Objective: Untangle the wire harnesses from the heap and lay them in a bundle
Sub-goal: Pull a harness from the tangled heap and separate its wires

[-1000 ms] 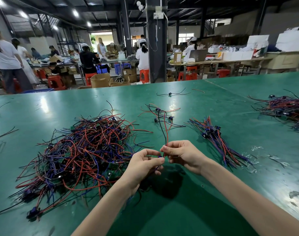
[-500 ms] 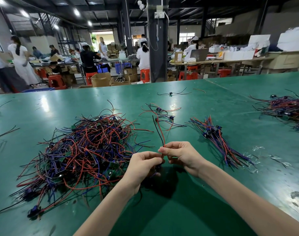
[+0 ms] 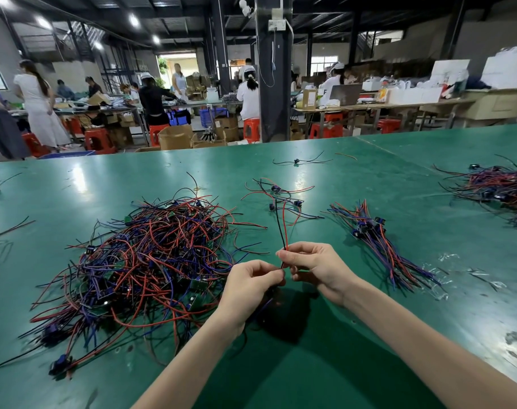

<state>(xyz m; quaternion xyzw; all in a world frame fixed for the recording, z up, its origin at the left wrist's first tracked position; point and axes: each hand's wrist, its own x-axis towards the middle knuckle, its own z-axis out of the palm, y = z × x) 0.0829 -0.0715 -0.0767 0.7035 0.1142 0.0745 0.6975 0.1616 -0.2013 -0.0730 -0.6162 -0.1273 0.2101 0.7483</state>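
Since a second ago, the thin red-and-black wire harness [image 3: 285,228] has drawn straight. Its two leads now run side by side instead of straying into the loose harnesses [image 3: 275,188] beyond. My left hand [image 3: 251,278] and right hand [image 3: 313,264] both pinch its near end, mid-bench. The tangled heap of red, blue and black wires [image 3: 151,261] lies just left and the sorted bundle [image 3: 378,240] right, with bare green bench [image 3: 369,335] between them. The harness's long axis points toward the far edge.
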